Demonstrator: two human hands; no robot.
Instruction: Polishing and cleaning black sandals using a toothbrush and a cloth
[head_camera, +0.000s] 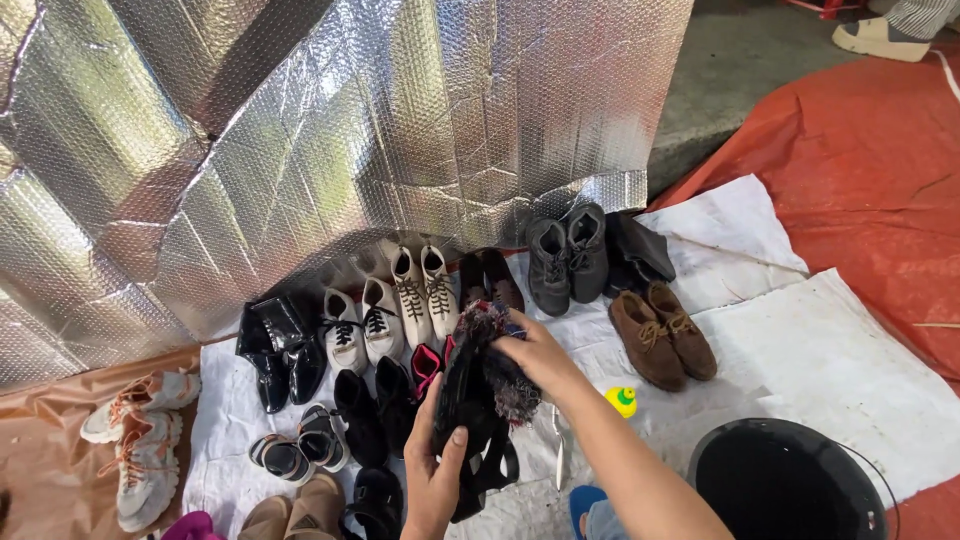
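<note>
Two bare hands meet over one dark shoe (478, 400) near the bottom middle of the head camera's view, above a white sheet (820, 350) spread on the ground. The left hand (437, 470) comes up from below with its fingers closed around the shoe's lower body, thumb pressed against the dark side. The right hand (535, 352) reaches across from the right and is curled shut on a frayed, dark rag or brush (508, 385) held against the shoe's upper part; which of the two it is cannot be told.

The shoe looks light and fairly soft, with loose straps hanging under it, so it should flex in the grasp and is likely steadier held at the sole or heel than by a strap. Nothing about it looks fragile.

Rows of other footwear lie on the sheet beyond the hands: black glossy boots (275, 345), white lace-up sneakers (360, 325), tall cream boots (425, 290), grey high-tops (565, 260) and brown suede lace-ups (665, 335). Orange-and-white trainers (140, 440) sit well apart to the left, off the sheet. A small yellow bottle cap (622, 401) shows just beside the right forearm, and a black bucket (790, 485) stands at the lower right. A silver bubble-foil sheet (300, 130) hangs behind everything, and an orange tarp (880, 170) covers the ground to the right.
</note>
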